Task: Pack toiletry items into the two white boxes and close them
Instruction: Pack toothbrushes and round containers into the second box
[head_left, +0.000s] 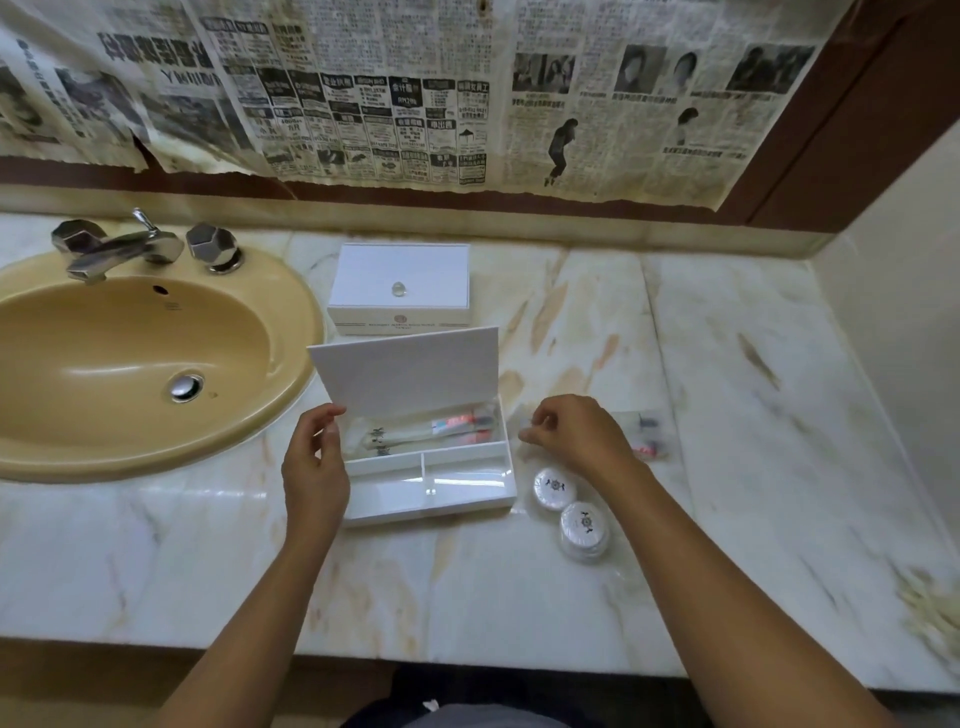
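the far box (400, 286) is shut, while the left hand (314, 457) props the near box (431, 483) lid (410, 371) over toothbrush packets (415, 434) and the right hand (576, 431) pinches a clear packet (524, 434), with two round soaps (569, 506) unpacked on the tabletop (727, 364).

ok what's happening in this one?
A person is packing toiletries at a marble counter beside the sink. The left hand holds up the lid of the near white box, which already has a wrapped toothbrush kit in its back compartment; the two front compartments look empty. The right hand pinches a clear packet just right of the box. Two round wrapped soaps wait on the counter. The far white box is closed.
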